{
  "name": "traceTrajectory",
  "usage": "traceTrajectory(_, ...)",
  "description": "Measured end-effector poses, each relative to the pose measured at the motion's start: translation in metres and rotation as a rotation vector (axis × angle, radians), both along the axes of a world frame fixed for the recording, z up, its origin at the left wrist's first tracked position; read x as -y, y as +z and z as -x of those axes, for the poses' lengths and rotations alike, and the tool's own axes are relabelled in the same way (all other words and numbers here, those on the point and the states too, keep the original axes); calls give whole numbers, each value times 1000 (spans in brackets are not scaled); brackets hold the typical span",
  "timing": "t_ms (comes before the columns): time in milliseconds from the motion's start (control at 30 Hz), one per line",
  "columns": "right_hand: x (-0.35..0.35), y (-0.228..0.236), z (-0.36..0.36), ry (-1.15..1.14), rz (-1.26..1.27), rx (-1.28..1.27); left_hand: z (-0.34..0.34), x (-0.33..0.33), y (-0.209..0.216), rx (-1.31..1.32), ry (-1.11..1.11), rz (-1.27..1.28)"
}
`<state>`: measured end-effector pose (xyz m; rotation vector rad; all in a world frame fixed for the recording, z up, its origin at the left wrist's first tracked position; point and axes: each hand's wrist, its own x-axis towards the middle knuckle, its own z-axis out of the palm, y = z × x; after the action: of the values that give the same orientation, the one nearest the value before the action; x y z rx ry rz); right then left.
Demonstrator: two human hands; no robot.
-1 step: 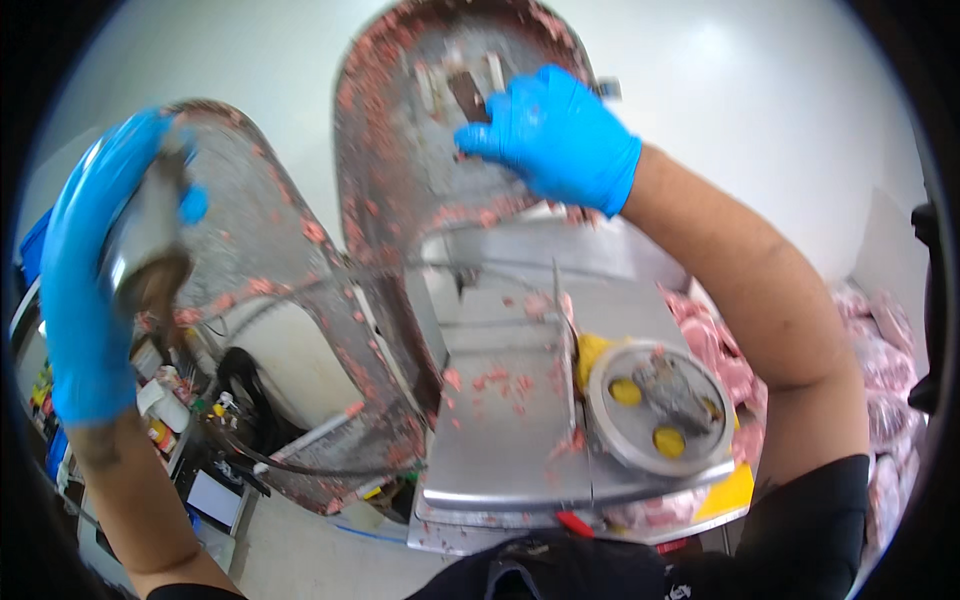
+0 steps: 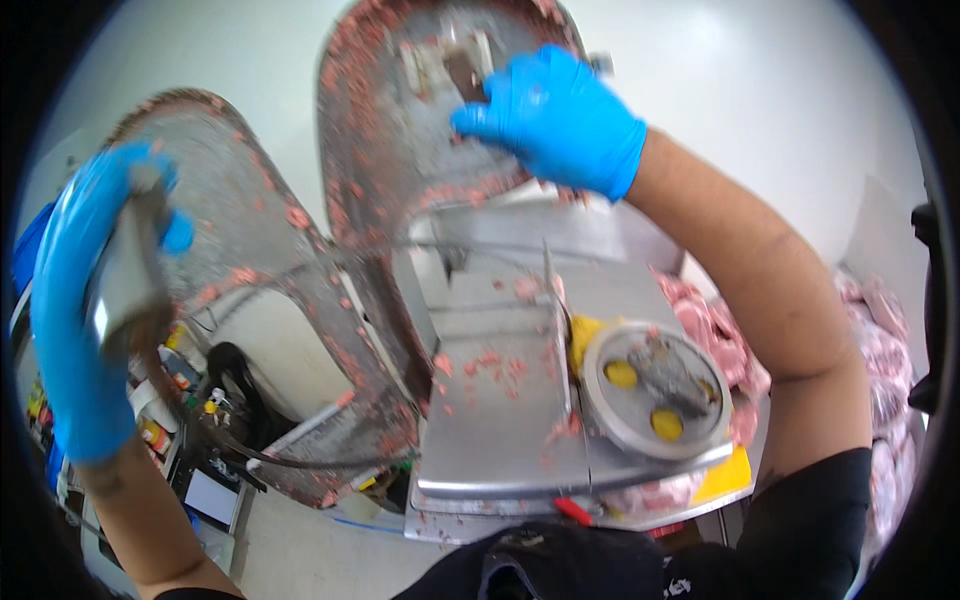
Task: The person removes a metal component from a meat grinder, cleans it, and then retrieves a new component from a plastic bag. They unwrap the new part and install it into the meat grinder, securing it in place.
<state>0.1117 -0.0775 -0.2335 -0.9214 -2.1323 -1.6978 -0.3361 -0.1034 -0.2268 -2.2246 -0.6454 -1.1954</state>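
Observation:
On the left, my left hand (image 2: 85,300), in a blue glove, is wrapped around a grey metal piece (image 2: 130,265), blurred by motion. A thin dark band (image 2: 300,463), looking like a band saw blade, curves from below that piece across the opened machine. My right hand (image 2: 555,125), gloved in blue too, is closed in front of the meat-spattered upper housing (image 2: 345,130). A flat brown piece (image 2: 463,77) juts out beside its thumb; its other end is hidden by the fingers. The open door (image 2: 230,180) of the machine stands beside my left hand, also flecked with meat.
Below my right arm are a steel table (image 2: 490,420) with meat scraps and a round metal plate (image 2: 655,440) with yellow spots. Pink meat (image 2: 700,320) lies behind it, and bagged meat (image 2: 885,370) at far right. A cluttered shelf (image 2: 165,400) stands at left.
My left hand and the grey metal piece have moved down a little. The view has shifted slightly; my right hand keeps about the same place before the housing.

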Motion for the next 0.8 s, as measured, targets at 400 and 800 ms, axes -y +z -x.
traceTrajectory(400,133,-67,-15,-120,49,-283,-94,46,-163,453,-599,1364)
traceTrajectory(800,346,-260,-18,1101,548,-2032,-225,-12,-239,116,-139,1034)
